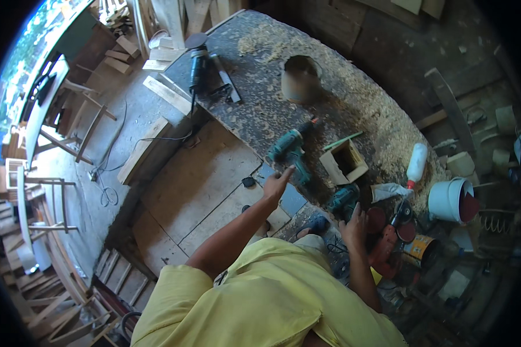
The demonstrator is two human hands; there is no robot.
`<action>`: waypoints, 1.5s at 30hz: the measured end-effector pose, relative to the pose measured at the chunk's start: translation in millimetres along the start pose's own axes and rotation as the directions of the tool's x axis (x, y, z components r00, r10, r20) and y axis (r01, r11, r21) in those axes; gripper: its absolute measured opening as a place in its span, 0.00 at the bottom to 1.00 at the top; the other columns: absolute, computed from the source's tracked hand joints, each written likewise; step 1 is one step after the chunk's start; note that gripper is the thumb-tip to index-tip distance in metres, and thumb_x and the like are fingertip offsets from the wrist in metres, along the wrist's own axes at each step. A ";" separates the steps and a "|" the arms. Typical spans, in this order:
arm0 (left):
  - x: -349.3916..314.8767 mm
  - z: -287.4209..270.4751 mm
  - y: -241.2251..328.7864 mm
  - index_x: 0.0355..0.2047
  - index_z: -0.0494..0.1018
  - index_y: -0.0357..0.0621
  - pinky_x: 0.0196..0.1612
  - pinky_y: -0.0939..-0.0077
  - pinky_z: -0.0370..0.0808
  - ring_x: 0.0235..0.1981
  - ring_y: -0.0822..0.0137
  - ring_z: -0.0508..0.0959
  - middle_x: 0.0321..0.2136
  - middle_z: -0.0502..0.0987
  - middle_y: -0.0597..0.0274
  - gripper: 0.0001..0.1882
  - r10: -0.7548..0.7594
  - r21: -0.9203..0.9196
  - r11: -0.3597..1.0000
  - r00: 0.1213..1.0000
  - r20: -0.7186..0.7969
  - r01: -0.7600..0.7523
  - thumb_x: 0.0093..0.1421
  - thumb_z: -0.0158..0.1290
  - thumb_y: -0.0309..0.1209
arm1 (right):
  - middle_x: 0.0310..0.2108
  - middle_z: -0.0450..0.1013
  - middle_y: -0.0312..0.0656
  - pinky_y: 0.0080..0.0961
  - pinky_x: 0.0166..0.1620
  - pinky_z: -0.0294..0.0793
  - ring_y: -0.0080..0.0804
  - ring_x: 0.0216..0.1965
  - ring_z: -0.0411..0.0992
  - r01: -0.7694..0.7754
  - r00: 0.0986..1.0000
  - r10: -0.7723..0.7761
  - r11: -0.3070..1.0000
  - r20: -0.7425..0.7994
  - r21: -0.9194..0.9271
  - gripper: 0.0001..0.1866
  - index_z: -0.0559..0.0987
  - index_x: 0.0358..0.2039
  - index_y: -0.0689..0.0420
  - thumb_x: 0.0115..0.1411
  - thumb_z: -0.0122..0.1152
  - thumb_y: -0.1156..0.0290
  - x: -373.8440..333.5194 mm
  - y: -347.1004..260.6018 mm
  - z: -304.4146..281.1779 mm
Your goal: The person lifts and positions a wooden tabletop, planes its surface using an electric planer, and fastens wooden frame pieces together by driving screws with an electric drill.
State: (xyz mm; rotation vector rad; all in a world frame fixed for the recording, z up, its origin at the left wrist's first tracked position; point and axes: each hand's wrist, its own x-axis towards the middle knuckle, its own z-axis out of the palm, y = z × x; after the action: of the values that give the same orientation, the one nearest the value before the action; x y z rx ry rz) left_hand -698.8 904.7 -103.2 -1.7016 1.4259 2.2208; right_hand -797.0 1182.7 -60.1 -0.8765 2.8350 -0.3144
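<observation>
A green cordless drill [288, 147] lies on its side on the dark workbench [246, 118], its bit pointing away from me. My left hand [278, 183] is at the bench's near edge, fingers stretched toward the butt of that drill's handle, with nothing held. A second green power tool [344, 198], apparently another cordless drill, is farther right by the edge. My right hand [353, 226] has its fingers around the near end of this one; the grip is partly hidden. Between the two drills stands a small open wooden box [344, 162], with a green pencil-like stick [342, 140] behind it.
Sawdust and a round hole [301, 78] mark the bench. A white glue bottle [417, 162], a white bucket [446, 199] and a red power tool [384, 250] are at right. A corded grinder [198, 66] sits at the far left corner; timber [145, 149] lies left.
</observation>
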 end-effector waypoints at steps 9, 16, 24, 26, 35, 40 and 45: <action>5.6 41.6 48.5 0.50 0.74 0.36 0.54 0.63 0.74 0.52 0.51 0.77 0.50 0.76 0.44 0.41 0.046 0.516 0.857 0.997 -0.058 -0.010 0.46 0.63 0.57 | 0.54 0.66 0.63 0.46 0.62 0.61 0.60 0.58 0.63 -0.201 0.977 0.201 0.979 -0.076 0.005 0.45 0.63 0.61 0.67 0.41 0.71 0.72 5.3 42.3 64.7; 40.0 -20.3 38.8 0.41 0.77 0.37 0.43 0.64 0.78 0.43 0.54 0.81 0.40 0.80 0.47 0.38 0.036 0.226 0.974 0.996 -0.087 -0.016 0.43 0.62 0.59 | 0.54 0.68 0.62 0.40 0.61 0.64 0.57 0.57 0.66 -0.267 0.942 0.276 0.961 0.190 -0.071 0.44 0.66 0.60 0.67 0.40 0.70 0.72 14.2 -27.1 -47.5; -48.4 -233.0 51.5 0.36 0.77 0.44 0.37 0.73 0.71 0.32 0.70 0.75 0.31 0.76 0.63 0.20 0.134 -0.294 0.954 0.960 0.245 -0.058 0.54 0.60 0.47 | 0.54 0.72 0.57 0.39 0.60 0.66 0.51 0.55 0.71 -0.198 0.888 0.248 0.966 -0.386 0.165 0.43 0.67 0.61 0.66 0.44 0.73 0.68 28.9 29.0 -100.4; -70.6 -319.6 51.1 0.33 0.77 0.43 0.34 0.76 0.70 0.27 0.72 0.73 0.27 0.75 0.66 0.19 0.184 -0.254 0.955 0.977 0.105 -0.153 0.54 0.60 0.47 | 0.54 0.72 0.57 0.39 0.60 0.66 0.50 0.55 0.71 -0.137 0.849 0.215 0.972 -0.482 0.192 0.42 0.67 0.61 0.66 0.45 0.72 0.68 72.1 -11.9 -110.9; -60.9 -633.6 54.0 0.26 0.75 0.45 0.29 0.80 0.66 0.23 0.76 0.70 0.22 0.72 0.71 0.16 0.157 -0.268 0.941 0.969 -0.190 -0.206 0.53 0.62 0.45 | 0.54 0.71 0.53 0.36 0.55 0.69 0.42 0.52 0.72 0.298 0.792 0.038 0.847 -0.610 0.440 0.39 0.62 0.64 0.68 0.53 0.67 0.74 163.8 -375.9 -63.8; -29.9 -757.6 47.5 0.28 0.74 0.47 0.30 0.77 0.69 0.24 0.76 0.72 0.23 0.72 0.71 0.13 0.147 -0.475 0.843 0.958 -0.246 -0.251 0.54 0.61 0.41 | 0.57 0.69 0.50 0.34 0.59 0.65 0.40 0.56 0.69 0.348 0.935 -0.228 0.744 -0.272 0.571 0.38 0.66 0.62 0.64 0.49 0.71 0.76 200.3 -578.7 26.5; -26.4 -875.7 58.7 0.35 0.70 0.48 0.31 0.72 0.76 0.25 0.70 0.76 0.24 0.72 0.67 0.16 -0.117 -0.712 0.637 0.877 -0.467 -0.295 0.54 0.60 0.42 | 0.51 0.74 0.51 0.37 0.57 0.68 0.42 0.53 0.72 0.375 0.912 -0.410 0.818 -0.015 0.437 0.40 0.70 0.58 0.62 0.40 0.72 0.76 252.1 -783.2 176.8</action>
State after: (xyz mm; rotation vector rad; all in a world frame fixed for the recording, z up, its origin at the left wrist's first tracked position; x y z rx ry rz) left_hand -46.2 320.0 -45.6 -2.6211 0.5250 2.8541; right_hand -544.1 380.0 -60.9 -1.3193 2.3354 -0.8991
